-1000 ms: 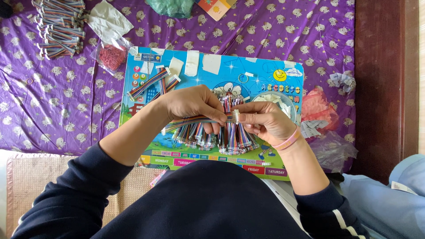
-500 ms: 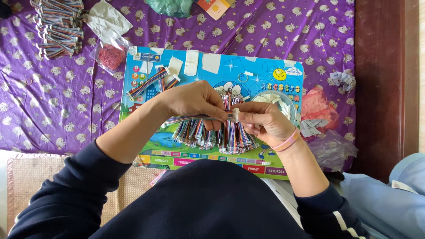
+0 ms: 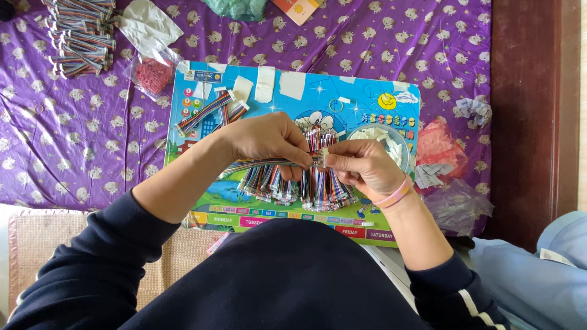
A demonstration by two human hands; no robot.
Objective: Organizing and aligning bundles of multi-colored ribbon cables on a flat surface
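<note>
Both hands, left hand [image 3: 272, 137] and right hand [image 3: 361, 168], pinch one ribbon cable [image 3: 263, 164] above the finished cable rows [image 3: 299, 183], loose cables [image 3: 211, 111] waiting far left

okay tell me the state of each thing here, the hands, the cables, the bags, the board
left hand: pinching ribbon cable
right hand: gripping the cable's end
cable bundles: lying on board
board: flat on cloth
red-bead bag: lying flat
cable pile: heaped, untouched

Your left hand [image 3: 269, 137] and right hand [image 3: 361, 164] cover part of the cable [image 3: 263, 164] and the bundles [image 3: 299, 186]. Your torso hides the board's [image 3: 342, 101] near edge. The top edge crops the cable pile [image 3: 79, 30], green bag [image 3: 239, 7] and booklet [image 3: 299, 8].
</note>
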